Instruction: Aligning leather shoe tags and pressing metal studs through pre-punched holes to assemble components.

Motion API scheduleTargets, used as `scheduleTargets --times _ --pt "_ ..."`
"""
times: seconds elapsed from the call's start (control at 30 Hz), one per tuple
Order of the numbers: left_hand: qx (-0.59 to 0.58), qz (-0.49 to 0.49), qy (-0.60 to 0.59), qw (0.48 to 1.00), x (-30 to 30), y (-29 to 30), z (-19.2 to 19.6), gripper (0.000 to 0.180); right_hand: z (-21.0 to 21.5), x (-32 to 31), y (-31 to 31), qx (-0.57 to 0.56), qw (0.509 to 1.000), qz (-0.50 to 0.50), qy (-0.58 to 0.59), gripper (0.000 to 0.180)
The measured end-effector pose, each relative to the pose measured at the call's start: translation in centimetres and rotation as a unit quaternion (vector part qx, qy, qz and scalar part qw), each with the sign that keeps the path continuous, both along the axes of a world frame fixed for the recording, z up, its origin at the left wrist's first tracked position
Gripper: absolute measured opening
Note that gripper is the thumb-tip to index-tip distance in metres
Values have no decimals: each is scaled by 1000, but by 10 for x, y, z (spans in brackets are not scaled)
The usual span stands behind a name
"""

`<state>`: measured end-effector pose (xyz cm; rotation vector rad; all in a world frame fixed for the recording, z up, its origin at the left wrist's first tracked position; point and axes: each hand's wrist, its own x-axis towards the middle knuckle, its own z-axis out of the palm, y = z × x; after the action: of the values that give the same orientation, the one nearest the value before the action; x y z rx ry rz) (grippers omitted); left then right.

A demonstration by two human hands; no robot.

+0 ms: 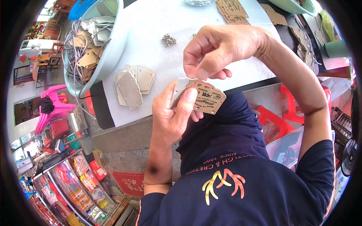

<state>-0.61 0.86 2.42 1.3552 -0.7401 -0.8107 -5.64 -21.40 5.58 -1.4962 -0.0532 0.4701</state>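
My left hand [168, 113] grips a flat card with cut corners and small holes along its edge, the thumb pressed on top. The brown printed card [211, 98] faces up, and a plain grey-white card [180, 86] shows beside it under the thumb. Just above the upper edge, my right hand [222, 49] is closed in a pinch; whatever its fingertips hold is hidden. Plain grey cards [130, 87] lie in a loose stack on the white table cover [151, 22]. Farther back sits a small heap of shiny metal bits [168, 39].
A pale blue basin [117, 45] at the left holds cards and grey cords [73, 56]. Brown cards [232, 10] are stacked at the far edge, with more cards [301, 43] at the right. Red stools [273, 120] stand under the right arm; a pink stool [54, 105] is at left.
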Motion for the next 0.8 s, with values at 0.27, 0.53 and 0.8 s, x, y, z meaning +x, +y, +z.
scheduleTargets --times 0.27,0.53,0.8 --pt "-11 5 -13 1000 3 -4 -6 23 -4 -4 1 -101 992 -3 -78 20" --pt "-13 118 -31 992 -3 -9 -11 19 -12 -6 8 -91 989 -80 -81 18" --pt "-105 192 18 975 -3 -11 -20 27 -21 -12 23 -129 970 -164 -125 19"
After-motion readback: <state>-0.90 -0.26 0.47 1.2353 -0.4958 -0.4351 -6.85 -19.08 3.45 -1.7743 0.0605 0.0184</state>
